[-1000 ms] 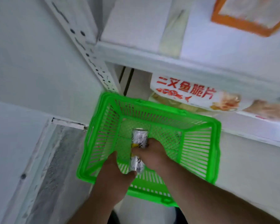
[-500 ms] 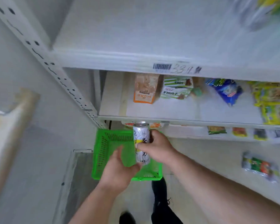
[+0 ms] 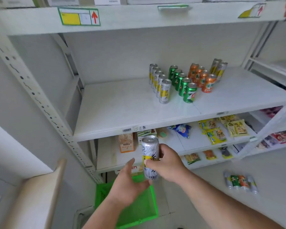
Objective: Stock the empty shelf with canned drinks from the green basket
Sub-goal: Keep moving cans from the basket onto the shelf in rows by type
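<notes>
Can (image 3: 150, 158), silver with a yellow band, stands upright in the right hand (image 3: 168, 163), whose thumb and fingers curl round its middle, in front of the lower shelves and above the basket (image 3: 139, 212). The left hand (image 3: 128, 185) sits just under and beside it, fingers loosely spread, fingertips at the can's base; I cannot tell whether they touch it. A second ago that can lay down inside the basket with both hands on it; now it is lifted clear and the view has swung up from the floor to the shelf (image 3: 139, 113). On that shelf, toward its right half, cans stand in rows running front to back: a silver row (image 3: 160, 85), a green row (image 3: 182, 83) just beside it, an orange row (image 3: 202, 78), and two more silver cans (image 3: 219, 68) behind. The shelf's left half is bare board. Below, snack packets (image 3: 221, 129) lie on the lower shelves, and a wrapped pack of cans (image 3: 240, 182) rests on the floor to the right, well apart from the basket.
</notes>
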Tool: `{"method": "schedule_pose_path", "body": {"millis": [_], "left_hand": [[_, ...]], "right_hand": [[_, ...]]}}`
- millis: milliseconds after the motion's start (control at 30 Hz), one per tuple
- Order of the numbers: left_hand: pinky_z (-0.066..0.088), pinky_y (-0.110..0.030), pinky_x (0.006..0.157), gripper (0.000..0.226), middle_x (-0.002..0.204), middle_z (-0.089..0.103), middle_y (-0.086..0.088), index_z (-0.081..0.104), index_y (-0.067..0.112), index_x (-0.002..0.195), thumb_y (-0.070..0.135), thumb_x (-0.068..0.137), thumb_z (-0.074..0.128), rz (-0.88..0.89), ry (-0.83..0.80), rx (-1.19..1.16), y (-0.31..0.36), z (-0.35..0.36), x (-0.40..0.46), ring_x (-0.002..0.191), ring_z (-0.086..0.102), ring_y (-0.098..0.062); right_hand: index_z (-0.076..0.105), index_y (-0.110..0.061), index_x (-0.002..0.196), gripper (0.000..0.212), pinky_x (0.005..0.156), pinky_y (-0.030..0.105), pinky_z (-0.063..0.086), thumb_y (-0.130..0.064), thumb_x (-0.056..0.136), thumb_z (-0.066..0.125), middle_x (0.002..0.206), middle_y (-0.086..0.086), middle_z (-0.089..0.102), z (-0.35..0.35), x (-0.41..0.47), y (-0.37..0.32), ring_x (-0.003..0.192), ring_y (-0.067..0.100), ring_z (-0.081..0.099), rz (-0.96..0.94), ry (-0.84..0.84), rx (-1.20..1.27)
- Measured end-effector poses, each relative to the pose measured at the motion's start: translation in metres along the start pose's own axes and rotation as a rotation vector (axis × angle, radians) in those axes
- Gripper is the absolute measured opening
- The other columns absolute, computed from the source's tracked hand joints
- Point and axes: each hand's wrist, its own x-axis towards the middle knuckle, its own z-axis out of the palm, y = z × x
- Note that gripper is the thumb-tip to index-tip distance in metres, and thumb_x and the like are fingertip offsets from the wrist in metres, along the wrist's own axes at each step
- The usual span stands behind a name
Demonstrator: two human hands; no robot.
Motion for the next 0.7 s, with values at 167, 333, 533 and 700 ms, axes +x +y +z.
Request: {"method": "schedule_pose_path", "body": {"millis": [167,333,533,700], "left_hand": [[0.043,-0.012,0.09,0.108,0.157,0.032,0.007,0.019,0.033,0.155,0.054,0.07,0.082,0.089,-0.028,0.047,0.044,0.02,-0.002,0.139,0.037,-0.011],[0.036,-0.036,0.114,0.113,0.159,0.029,0.01,0.018,0.033,0.155,0.061,0.066,0.08,0.127,-0.047,0.077,0.085,0.054,0.005,0.143,0.03,-0.008],[0.043,-0.037,0.109,0.112,0.156,0.034,0.004,0.023,0.033,0.155,0.06,0.064,0.082,0.111,-0.046,0.107,0.144,0.117,0.028,0.142,0.032,-0.008],[0.036,-0.034,0.114,0.11,0.156,0.036,0.006,0.023,0.027,0.156,0.06,0.068,0.082,0.143,-0.034,0.163,0.195,0.183,0.049,0.143,0.033,-0.008]], "right_hand": [[0.069,-0.029,0.097,0.039,0.084,0.039,0.062,-0.037,0.061,0.081,0.089,-0.013,0.076,-0.054,-0.016,-0.004,0.083,0.003,0.072,-0.024,0.081,0.06],[0.069,-0.033,0.098,0.043,0.086,0.041,0.062,-0.04,0.058,0.08,0.091,-0.017,0.076,-0.107,-0.017,0.007,0.085,0.002,0.072,-0.06,0.13,0.098],[0.07,-0.031,0.101,0.046,0.086,0.043,0.062,-0.045,0.058,0.078,0.092,-0.015,0.077,-0.19,-0.005,0.04,0.087,0.004,0.073,-0.063,0.145,0.134],[0.07,-0.029,0.102,0.045,0.084,0.041,0.062,-0.043,0.06,0.081,0.092,-0.013,0.076,-0.267,0.013,0.072,0.085,0.003,0.073,-0.066,0.166,0.145]]}}
